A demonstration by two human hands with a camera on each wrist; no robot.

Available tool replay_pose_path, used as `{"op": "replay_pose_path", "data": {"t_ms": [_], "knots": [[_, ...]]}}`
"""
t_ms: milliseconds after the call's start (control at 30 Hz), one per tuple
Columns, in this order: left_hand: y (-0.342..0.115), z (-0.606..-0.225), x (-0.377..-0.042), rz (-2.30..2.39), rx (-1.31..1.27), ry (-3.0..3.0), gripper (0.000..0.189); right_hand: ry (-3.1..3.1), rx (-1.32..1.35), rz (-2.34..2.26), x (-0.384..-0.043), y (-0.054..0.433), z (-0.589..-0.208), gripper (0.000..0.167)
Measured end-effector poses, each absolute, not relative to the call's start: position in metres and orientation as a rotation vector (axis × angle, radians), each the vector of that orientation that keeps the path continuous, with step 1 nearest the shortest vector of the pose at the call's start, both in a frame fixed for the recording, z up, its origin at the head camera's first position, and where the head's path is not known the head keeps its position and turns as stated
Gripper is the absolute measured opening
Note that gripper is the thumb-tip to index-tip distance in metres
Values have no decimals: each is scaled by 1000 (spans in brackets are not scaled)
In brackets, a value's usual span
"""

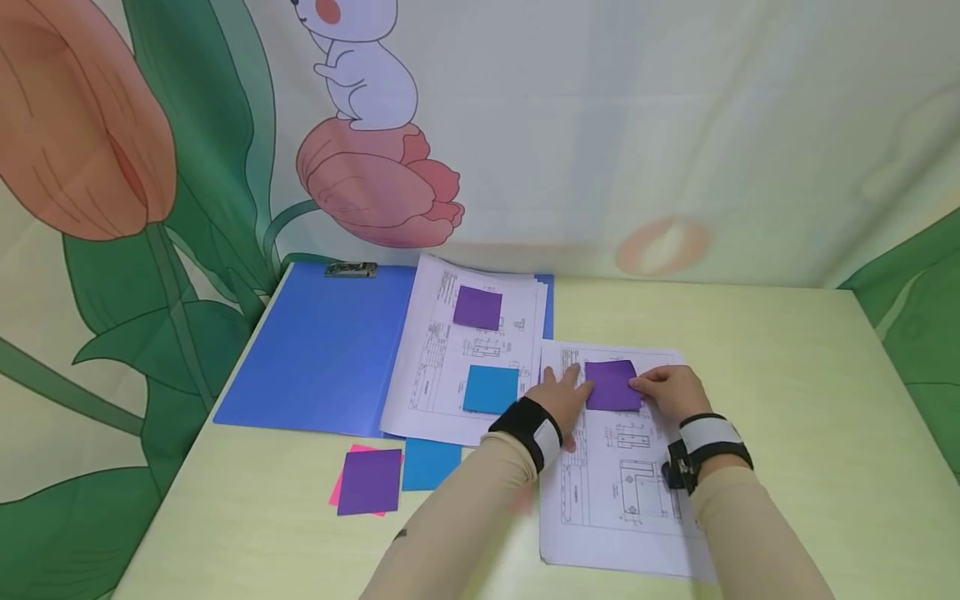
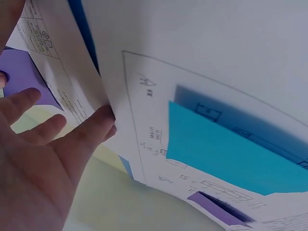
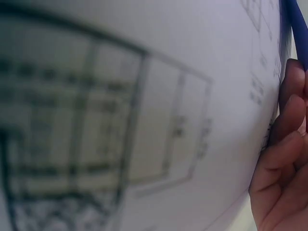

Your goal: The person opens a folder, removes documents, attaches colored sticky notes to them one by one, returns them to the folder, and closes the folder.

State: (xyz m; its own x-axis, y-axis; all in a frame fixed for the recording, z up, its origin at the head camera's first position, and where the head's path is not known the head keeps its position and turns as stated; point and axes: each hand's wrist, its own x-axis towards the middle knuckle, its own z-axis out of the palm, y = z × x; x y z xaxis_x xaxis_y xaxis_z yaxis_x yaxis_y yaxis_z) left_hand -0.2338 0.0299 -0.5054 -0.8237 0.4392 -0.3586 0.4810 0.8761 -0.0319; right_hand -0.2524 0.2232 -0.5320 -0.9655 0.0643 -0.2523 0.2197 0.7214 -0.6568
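Note:
My right hand (image 1: 678,392) pinches the right edge of a purple sticky note (image 1: 612,386), which lies over a printed drawing sheet (image 1: 600,533). In the right wrist view its curled fingers (image 3: 281,168) show at the right side, with a sliver of purple above them. My left hand (image 1: 560,400) lies with spread fingers by the note's left edge, touching the sheet. The left wrist view shows its fingers straight, with part of the purple note (image 2: 24,77) beyond them. Left of that hand, a blue sticky note (image 1: 491,389) lies on a stack of drawings (image 1: 420,417).
Another purple note (image 1: 477,307) is higher on the stack, which rests in an open blue folder (image 1: 322,350) with a metal clip (image 1: 351,269). Nearer me on the table (image 1: 247,517) are purple (image 1: 369,482), pink (image 1: 335,492) and blue (image 1: 431,464) notes. A printed curtain (image 1: 585,133) hangs behind.

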Motion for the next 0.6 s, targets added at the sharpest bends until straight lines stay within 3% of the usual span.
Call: {"op": "replay_pose_path", "data": {"t_ms": [267,600], "knots": [[33,-499,-236,-246,756,2655,113,2703,239,-1075,-252,222,-529,30],[36,-498,-236,-362,767,2645,108,2697,283,-1070,-253,221,-530,30]]}}
